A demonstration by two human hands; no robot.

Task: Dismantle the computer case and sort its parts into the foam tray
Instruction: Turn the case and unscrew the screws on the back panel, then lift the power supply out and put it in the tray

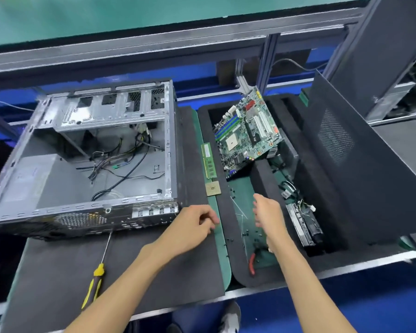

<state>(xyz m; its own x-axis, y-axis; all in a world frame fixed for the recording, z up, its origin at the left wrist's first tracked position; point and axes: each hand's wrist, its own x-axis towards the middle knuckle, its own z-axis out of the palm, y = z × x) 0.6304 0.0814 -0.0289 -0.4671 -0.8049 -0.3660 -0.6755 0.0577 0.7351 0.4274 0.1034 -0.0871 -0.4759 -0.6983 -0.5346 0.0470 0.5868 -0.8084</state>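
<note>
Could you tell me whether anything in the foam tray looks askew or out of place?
Yes. The motherboard sits tilted in the foam tray, one corner propped on a foam divider instead of lying flat in its compartment. The memory stick and the processor chip lie on the tray's left rim, outside any compartment.

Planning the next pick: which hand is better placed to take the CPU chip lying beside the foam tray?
Probably the left hand. It hovers just below the CPU chip, on the same side of the foam tray wall. The right hand hangs over the tray's screw compartment, farther across.
</note>
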